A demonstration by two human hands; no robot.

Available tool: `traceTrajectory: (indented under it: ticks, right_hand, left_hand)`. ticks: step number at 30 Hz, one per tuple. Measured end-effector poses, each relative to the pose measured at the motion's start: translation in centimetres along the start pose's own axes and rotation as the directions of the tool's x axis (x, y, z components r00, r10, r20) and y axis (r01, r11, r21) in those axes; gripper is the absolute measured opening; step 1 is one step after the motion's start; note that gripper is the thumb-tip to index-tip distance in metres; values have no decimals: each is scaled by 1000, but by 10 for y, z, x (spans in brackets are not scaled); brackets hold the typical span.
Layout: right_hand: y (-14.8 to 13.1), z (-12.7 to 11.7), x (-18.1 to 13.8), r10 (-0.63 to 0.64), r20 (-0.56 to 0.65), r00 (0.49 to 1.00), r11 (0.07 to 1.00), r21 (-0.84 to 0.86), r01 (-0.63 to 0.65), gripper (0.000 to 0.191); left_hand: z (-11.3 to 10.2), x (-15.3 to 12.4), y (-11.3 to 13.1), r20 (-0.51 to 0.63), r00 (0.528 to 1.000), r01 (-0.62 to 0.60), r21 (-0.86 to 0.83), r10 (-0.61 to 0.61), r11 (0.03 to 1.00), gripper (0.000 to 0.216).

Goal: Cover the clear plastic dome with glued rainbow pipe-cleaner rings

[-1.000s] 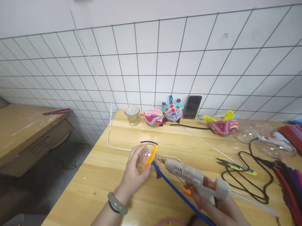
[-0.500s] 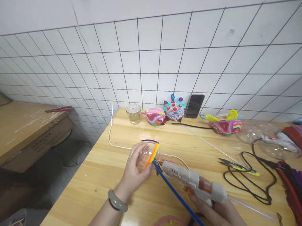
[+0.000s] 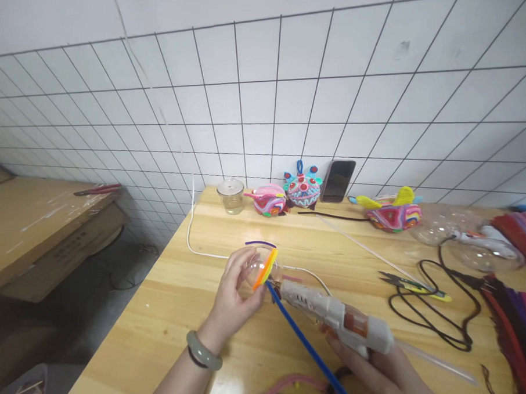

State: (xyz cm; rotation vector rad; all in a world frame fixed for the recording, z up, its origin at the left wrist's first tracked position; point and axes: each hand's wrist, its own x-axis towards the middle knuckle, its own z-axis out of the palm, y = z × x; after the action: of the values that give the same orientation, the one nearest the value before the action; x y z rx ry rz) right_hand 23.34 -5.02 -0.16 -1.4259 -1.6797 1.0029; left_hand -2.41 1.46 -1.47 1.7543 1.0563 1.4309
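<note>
The left hand (image 3: 232,300) is curled around a clear plastic ball shell (image 3: 257,268), thumb on the near side and the fingers (image 3: 244,262) bent over the far side, so the grip is narrow and closed on the shell. The shell is held just above the pale wooden table (image 3: 172,305), near its middle. On the shell's right edge sit an orange and yellow fuzzy strip (image 3: 266,268) and a thin purple pipe cleaner (image 3: 260,243) arching over the top.

The right hand (image 3: 379,375) is wrapped around the handle of a white hot glue gun (image 3: 333,316) (only part of the hand is in view at the bottom edge). The fingers are closed on the grip; I cannot tell whether the trigger is pressed. The nozzle points left and almost touches the shell's lower right side. A long blue pipe cleaner (image 3: 307,346) runs from the shell down toward the right hand, passing under the gun.

Further right on the table lie small black and yellow snips (image 3: 412,283) and a black cable (image 3: 446,305).
</note>
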Motion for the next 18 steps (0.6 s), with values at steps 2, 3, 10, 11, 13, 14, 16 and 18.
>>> traceTrajectory:
  ticks: [2, 3, 10, 11, 13, 14, 16, 18]
  right_hand:
    - [2, 1, 0, -8, 3, 1000, 1000, 0, 8, 42]
    - [2, 1, -1, -10, 4, 1000, 1000, 1, 10, 43]
    - [-2, 0, 0, -14, 28, 1000, 1000, 11, 14, 40]
    - [-2, 0, 0, -17, 32, 999, 1000, 12, 16, 39]
    - [-2, -1, 0, -20, 29, 999, 1000, 12, 20, 40]
    - [-2, -1, 0, -21, 23, 1000, 1000, 10, 21, 41]
    - [-1, -1, 0, -22, 17, 1000, 1000, 3, 22, 43]
    - [-1, -1, 0, -23, 23, 999, 1000, 2, 23, 41]
  left_hand:
    - [0, 0, 0, 1, 1000, 1, -3, -1, 1000, 52]
    - [0, 0, 0, 2, 1000, 2, -7, -2, 1000, 52]
    - [1, -1, -1, -2, 1000, 10, -14, -10, 1000, 50]
    - [0, -1, -1, -3, 1000, 14, -11, -14, 1000, 50]
    - [0, -2, 0, -6, 1000, 22, 0, -22, 1000, 49]
    - [0, -2, -1, -6, 1000, 26, 4, -26, 1000, 49]
    - [0, -2, -1, -7, 1000, 30, 9, -30, 1000, 49]
    - [0, -2, -1, -6, 1000, 28, 11, -28, 1000, 49]
